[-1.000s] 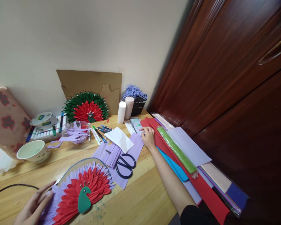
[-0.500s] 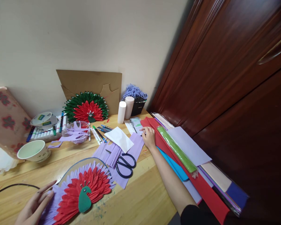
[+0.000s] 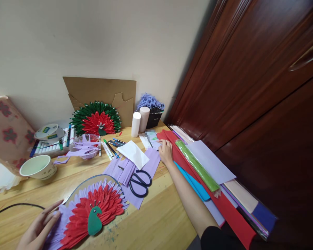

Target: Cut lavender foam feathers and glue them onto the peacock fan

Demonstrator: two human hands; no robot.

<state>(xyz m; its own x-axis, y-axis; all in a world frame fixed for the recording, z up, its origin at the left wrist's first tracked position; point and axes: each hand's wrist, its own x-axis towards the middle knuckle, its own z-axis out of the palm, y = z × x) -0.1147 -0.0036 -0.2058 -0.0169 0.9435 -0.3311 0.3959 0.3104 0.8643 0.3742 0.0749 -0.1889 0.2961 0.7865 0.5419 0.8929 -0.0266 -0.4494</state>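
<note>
A paper peacock (image 3: 95, 222) lies at the front left, with a green body, red petals and a lilac outer fringe on a clear, dark-edged backing. My left hand (image 3: 40, 225) grips its left edge, thumb on the lilac fringe. Farther back, my right hand (image 3: 166, 152) rests on the table between the red paper (image 3: 176, 151) and a small printed sheet (image 3: 152, 137). Its fingers are bent together; whatever they pinch is hidden. Black-handled scissors (image 3: 141, 184) lie on lilac crepe paper (image 3: 135, 199), below a folded white sheet (image 3: 133, 154).
A green and red peacock fan (image 3: 96, 119) leans on cardboard (image 3: 99, 86) by the wall. Markers (image 3: 108, 149), a paper bowl (image 3: 39, 167), a plastic bowl of lilac scraps (image 3: 85, 147) and two white bottles (image 3: 136, 124) stand around. Wrapped green paper (image 3: 197, 166) lies right, beside a wooden cabinet (image 3: 250, 86).
My right hand has shifted very slightly, its fingers a little more bent. My left hand and the peacock have stayed in place.
</note>
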